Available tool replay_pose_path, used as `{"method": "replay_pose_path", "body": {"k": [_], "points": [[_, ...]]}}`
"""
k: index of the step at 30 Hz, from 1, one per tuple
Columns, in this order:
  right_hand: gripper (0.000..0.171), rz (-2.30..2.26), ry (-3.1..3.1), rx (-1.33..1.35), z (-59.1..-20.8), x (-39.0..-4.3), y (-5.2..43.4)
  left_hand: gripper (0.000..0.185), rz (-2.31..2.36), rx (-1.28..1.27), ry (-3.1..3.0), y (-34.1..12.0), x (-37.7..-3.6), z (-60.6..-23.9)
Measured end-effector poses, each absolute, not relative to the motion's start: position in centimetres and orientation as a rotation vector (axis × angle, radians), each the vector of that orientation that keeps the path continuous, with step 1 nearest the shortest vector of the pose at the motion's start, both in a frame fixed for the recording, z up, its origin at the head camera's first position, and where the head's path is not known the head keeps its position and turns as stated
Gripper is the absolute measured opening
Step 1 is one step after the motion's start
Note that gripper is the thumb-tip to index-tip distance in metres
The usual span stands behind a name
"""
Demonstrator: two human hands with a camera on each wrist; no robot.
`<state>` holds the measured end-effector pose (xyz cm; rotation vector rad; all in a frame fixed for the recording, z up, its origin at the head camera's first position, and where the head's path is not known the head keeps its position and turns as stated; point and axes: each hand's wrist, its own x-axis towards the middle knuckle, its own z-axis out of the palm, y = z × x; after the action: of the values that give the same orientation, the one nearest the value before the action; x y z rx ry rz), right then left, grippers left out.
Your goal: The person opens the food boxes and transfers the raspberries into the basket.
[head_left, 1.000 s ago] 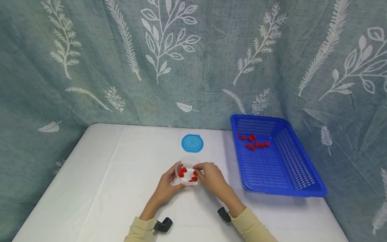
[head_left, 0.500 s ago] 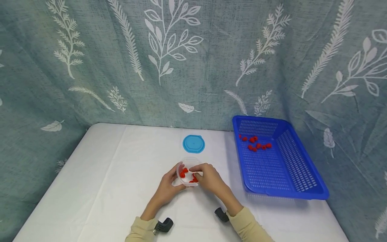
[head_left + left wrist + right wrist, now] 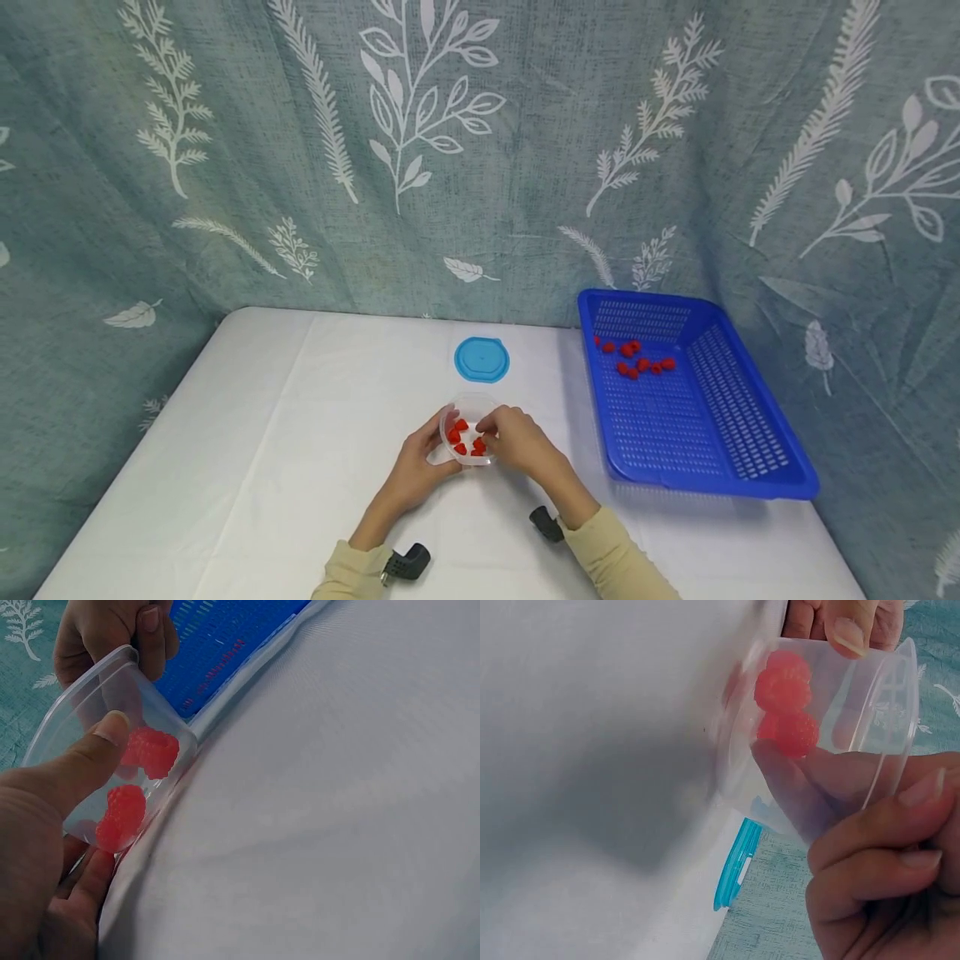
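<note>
White tablecloth [image 3: 300, 467], no writing; left hand [image 3: 417, 471] and right hand [image 3: 521, 442], each grip curled round clear raspberry tub [image 3: 467, 435].

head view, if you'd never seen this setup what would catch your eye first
First, the two hands at the near middle of the white table: the left hand and the right hand both grip a small clear container with red raspberries inside. Next, the bright blue basket on the right, with more raspberries near its far end, and the round blue lid lying flat just beyond the container.
</note>
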<state>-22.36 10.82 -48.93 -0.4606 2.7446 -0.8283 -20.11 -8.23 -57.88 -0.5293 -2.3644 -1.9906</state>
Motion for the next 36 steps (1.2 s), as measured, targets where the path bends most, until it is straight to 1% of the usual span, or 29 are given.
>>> {"method": "replay_pose_path", "body": {"k": [6,14,24,30,36], "points": [[0.015,-0.823,2.711,-0.495,-49.2,-22.3,11.0,0.085,-2.036,-0.519,-2.341,-8.3,-20.0,-57.8],[0.01,-0.889,2.646,-0.528,-49.4,-22.7,11.4,0.086,-1.991,-0.573,-2.351,-8.2,-20.1,-58.0],[0.005,-0.939,2.627,-0.555,-49.6,-22.9,11.4,0.086,-2.008,-0.537,-2.382,-8.3,-20.1,-57.8],[0.006,-0.965,2.631,-0.586,-49.7,-22.9,11.5,0.087,-2.03,-0.512,-2.408,-8.4,-20.2,-57.8],[0.006,-0.974,2.671,-0.586,-50.0,-22.8,11.7,0.086,-1.999,-0.543,-2.385,-8.3,-20.2,-57.9]]}}
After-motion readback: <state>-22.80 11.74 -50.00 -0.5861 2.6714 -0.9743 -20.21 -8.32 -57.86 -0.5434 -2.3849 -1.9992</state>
